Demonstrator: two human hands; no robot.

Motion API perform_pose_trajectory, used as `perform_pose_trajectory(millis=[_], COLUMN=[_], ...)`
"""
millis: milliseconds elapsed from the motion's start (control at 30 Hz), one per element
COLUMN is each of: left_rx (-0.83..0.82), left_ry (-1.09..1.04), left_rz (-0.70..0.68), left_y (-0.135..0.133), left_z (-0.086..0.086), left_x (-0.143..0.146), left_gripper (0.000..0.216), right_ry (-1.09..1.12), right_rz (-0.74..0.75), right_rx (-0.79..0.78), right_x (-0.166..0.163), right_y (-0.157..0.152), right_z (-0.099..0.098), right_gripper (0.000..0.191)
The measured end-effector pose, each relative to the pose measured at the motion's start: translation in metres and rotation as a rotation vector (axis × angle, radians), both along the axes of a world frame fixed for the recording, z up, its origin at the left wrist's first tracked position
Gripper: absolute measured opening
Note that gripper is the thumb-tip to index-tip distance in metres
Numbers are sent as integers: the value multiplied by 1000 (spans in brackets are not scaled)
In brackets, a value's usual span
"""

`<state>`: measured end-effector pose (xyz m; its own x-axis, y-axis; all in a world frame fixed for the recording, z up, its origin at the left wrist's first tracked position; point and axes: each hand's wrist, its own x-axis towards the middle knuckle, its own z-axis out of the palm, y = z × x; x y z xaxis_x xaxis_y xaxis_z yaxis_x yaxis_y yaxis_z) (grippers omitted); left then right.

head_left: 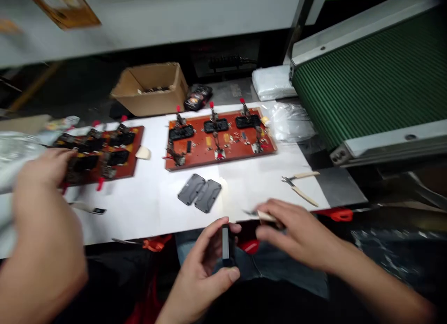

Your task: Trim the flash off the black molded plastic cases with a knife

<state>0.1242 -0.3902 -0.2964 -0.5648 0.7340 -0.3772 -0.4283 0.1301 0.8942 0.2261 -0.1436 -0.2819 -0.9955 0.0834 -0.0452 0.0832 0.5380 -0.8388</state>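
My left hand (206, 263) is low in the middle, below the table's front edge. Its fingers and thumb pinch a small flat dark part (225, 244) held edge-on. My right hand (296, 233) is just to the right of it, closed on a small tool with a cream handle (265, 216) and a thin metal tip that points left. Two more flat grey parts (199, 192) lie side by side on the white table (244, 184), just beyond my hands.
A red fixture board (220, 138) with toggle clamps lies mid-table, and a second one (101, 151) lies to its left, where another person's hand (42, 170) reaches. Cream-handled cutters (300, 184) lie at right. A green conveyor (370, 82), a cardboard box (153, 89) and plastic bags (289, 121) stand behind.
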Motion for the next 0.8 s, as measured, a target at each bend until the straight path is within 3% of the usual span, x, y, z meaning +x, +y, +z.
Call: perform_pose_trajectory(millis=[100, 200, 233, 300, 367, 400, 467, 533, 633, 800], left_rx=[117, 72, 18, -110, -176, -186, -199, -239, -279, -263], left_ry=[-194, -334, -260, 139, 600, 735, 777, 659, 423, 277], left_rz=[237, 253, 251, 169, -48, -160, -257, -197, -101, -86], left_y=[11, 17, 16, 13, 10, 9, 10, 13, 15, 12], left_z=[-3, -17, -22, -31, -34, -33, -26, -15, -3, 0], left_x=[9, 11, 10, 6, 1, -2, -5, -7, -11, -16], left_gripper=[83, 75, 75, 82, 90, 90, 82, 75, 65, 58], right_ry=[134, 314, 303, 184, 21, -48, -139, -145, -56, 94], right_rz=[91, 1, -42, -113, -162, -168, -157, -116, -3, 159], right_rx=[-148, -103, -98, -109, -142, -170, -237, -277, -235, -49], right_x=[9, 13, 13, 13, 13, 13, 13, 12, 10, 11], right_y=[-33, -52, -54, -55, -53, -53, -49, -42, -24, -6], right_z=[-5, -27, -36, -50, -56, -55, -44, -26, -2, 15], right_gripper=[27, 16, 12, 6, 18, 23, 25, 21, 34, 35])
